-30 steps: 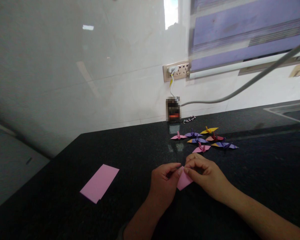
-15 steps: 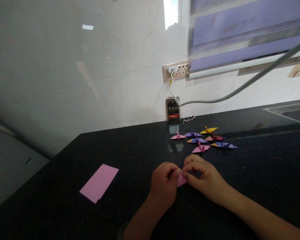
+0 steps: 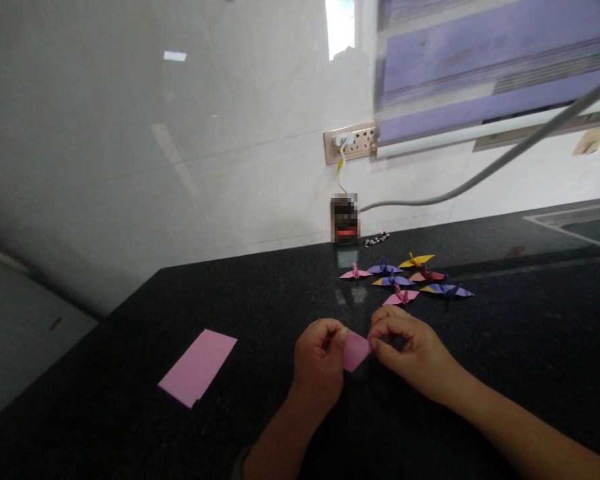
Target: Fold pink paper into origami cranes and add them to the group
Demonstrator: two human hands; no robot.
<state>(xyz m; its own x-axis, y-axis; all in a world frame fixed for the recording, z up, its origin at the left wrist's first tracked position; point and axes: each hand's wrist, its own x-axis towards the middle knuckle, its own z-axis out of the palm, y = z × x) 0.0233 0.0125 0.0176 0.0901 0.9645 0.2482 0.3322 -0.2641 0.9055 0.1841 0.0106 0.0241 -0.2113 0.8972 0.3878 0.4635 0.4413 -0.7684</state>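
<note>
A small folded piece of pink origami paper [image 3: 355,350] is held between my hands, just above the black countertop [image 3: 260,293]. My left hand [image 3: 321,363] pinches its left edge between thumb and fingers. On the other side, my right hand [image 3: 413,350] has thumb and forefinger closed on the paper's right corner. Beyond my hands several folded paper cranes rest in a group, among them a pink crane [image 3: 401,295], a yellow crane [image 3: 416,261] and a purple crane [image 3: 447,291].
Pink paper sheets [image 3: 199,367] lie stacked at the left. By the wall stands a small dark blurred box [image 3: 345,220], with a beaded string [image 3: 377,239] beside it. A grey cable [image 3: 480,175] runs right from the box. The wall holds a socket panel [image 3: 363,141].
My left hand has shifted slightly left, and my hands are a little farther apart. More of the pink paper shows between them.
</note>
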